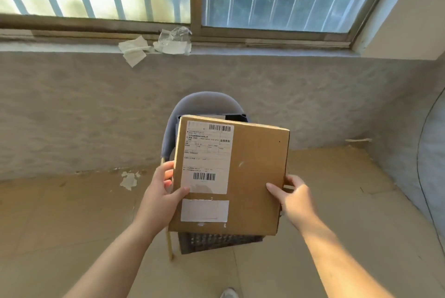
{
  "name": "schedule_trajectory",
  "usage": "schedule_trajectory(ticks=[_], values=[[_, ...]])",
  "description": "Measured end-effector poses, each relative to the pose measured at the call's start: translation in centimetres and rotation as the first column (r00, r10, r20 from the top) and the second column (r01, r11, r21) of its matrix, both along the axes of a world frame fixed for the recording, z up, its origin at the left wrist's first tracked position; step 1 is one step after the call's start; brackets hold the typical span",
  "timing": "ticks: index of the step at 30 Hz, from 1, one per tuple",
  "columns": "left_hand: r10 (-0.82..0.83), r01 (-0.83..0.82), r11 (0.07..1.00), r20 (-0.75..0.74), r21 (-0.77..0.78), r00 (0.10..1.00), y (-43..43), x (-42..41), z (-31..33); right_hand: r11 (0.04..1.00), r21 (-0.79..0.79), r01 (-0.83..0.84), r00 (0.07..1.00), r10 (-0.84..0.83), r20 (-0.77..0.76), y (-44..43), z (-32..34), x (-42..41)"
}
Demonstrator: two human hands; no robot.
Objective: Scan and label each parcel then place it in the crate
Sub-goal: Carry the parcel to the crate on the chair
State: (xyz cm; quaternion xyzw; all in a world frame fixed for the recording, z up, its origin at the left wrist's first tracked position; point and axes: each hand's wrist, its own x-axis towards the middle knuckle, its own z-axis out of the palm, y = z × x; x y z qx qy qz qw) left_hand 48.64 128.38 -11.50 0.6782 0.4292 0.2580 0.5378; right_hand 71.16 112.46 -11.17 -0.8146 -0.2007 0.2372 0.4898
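Observation:
I hold a flat brown cardboard parcel (255, 177) in front of me with both hands. My left hand (161, 191) grips its left edge, thumb on the top face. My right hand (292, 197) grips the right edge. The top face carries a white shipping label (208, 155) with two barcodes and, below it, a blank white sticker (204, 211). Beneath the parcel a dark slatted crate (216, 241) sits on a chair; the parcel hides most of it.
The grey chair (202, 102) stands against a rough grey wall under a barred window. Torn paper and clear plastic scraps (166, 43) lie on the sill. Flattened cardboard (337, 172) covers the floor. My shoe tip (228, 293) shows at the bottom.

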Motion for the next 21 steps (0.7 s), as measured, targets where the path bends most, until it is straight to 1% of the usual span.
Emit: schedule_trajectory(ticks=[2, 4, 7, 9, 11, 13, 15, 18, 21], values=[[0.037, -0.037, 0.999, -0.006, 0.035, 0.999, 1.9, 2.9, 0.5, 0.996, 0.079, -0.046, 0.998, 0.049, -0.044, 2.5, 0.7, 3.2], [0.074, -0.073, 0.996, -0.013, 0.054, 0.997, 3.8, 5.3, 0.7, 0.987, 0.132, -0.096, 0.982, 0.116, -0.15, 4.9, 1.2, 6.1], [0.077, -0.077, 0.997, -0.018, 0.011, 0.997, 6.7, 8.0, 0.3, 0.977, 0.208, -0.049, 0.935, 0.118, -0.335, 8.6, 0.9, 9.8], [0.063, -0.063, 0.997, 0.014, -0.034, 0.998, 8.4, 9.6, 0.1, 0.983, 0.179, -0.042, 0.924, 0.106, -0.367, 11.0, 0.2, 11.7], [0.086, -0.08, 0.993, 0.072, -0.09, 0.994, 10.1, 11.3, 0.0, 0.984, 0.171, -0.049, 0.92, 0.111, -0.376, 13.3, -0.6, 13.3], [0.12, -0.101, 0.979, 0.098, -0.176, 0.988, 12.0, 12.8, -0.7, 0.987, 0.157, -0.033, 0.922, 0.09, -0.376, 15.5, -1.8, 14.6], [0.14, -0.128, 0.964, 0.036, -0.235, 0.99, 14.0, 13.9, -1.9, 0.994, 0.113, 0.01, 0.921, 0.035, -0.389, 17.6, -3.5, 15.7], [0.131, -0.153, 0.948, -0.096, -0.28, 0.987, 17.3, 15.6, -4.3, 0.998, 0.042, 0.054, 0.897, -0.03, -0.44, 20.5, -6.2, 17.0], [0.135, -0.192, 0.938, -0.206, -0.287, 0.969, 20.5, 17.5, -6.5, 0.997, -0.037, 0.072, 0.891, -0.081, -0.446, 22.9, -8.9, 18.4]])
